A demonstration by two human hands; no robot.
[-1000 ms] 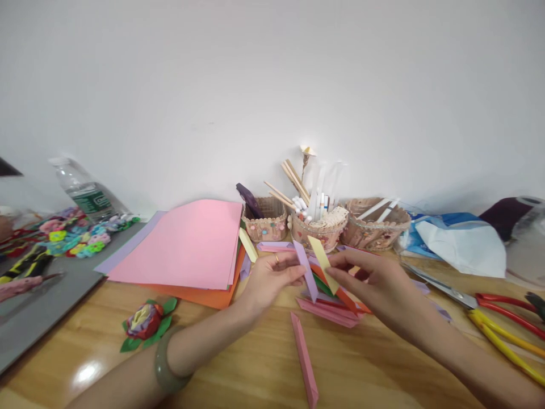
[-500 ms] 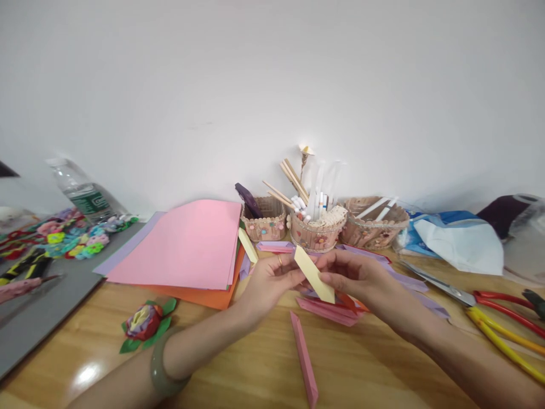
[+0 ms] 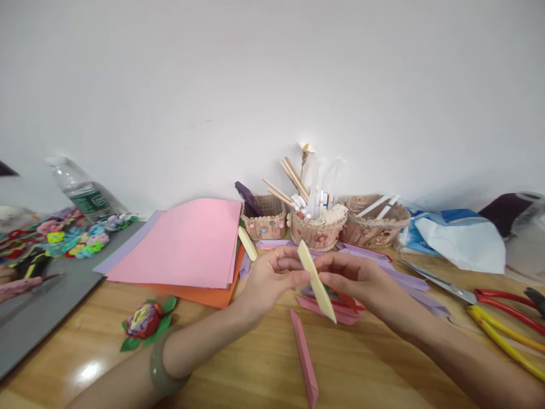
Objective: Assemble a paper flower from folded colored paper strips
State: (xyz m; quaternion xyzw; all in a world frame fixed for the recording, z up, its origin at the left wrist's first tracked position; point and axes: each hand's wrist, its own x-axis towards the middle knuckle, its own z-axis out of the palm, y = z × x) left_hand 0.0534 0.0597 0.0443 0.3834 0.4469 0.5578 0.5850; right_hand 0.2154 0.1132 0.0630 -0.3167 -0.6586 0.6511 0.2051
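Observation:
Between my two hands a folded pale yellow paper strip [image 3: 319, 287] is held up at a slant above the table. My left hand [image 3: 272, 284], with a ring on a finger, pinches it from the left. From the right, my right hand [image 3: 351, 278] grips it between thumb and fingers. Beneath and behind the hands lie folded pink strips [image 3: 336, 311] and purple strips [image 3: 415, 289], partly hidden. One pink strip [image 3: 304, 360] lies alone nearer to me. To the left rests a paper flower [image 3: 145, 321] with red, purple and yellow petals and green leaves.
A stack of coloured paper [image 3: 183, 244] lies left of centre. Behind stand several decorated baskets [image 3: 317, 233] with sticks and pens. Red-handled scissors [image 3: 457, 291] and yellow-handled pliers [image 3: 502, 335] lie right. A bottle [image 3: 87, 196] and a grey board [image 3: 80, 295] are left.
The yellow strip has turned between my hands, so that it now shows more edge-on with a fold line, its lower end further down. Both hands stay in nearly the same place.

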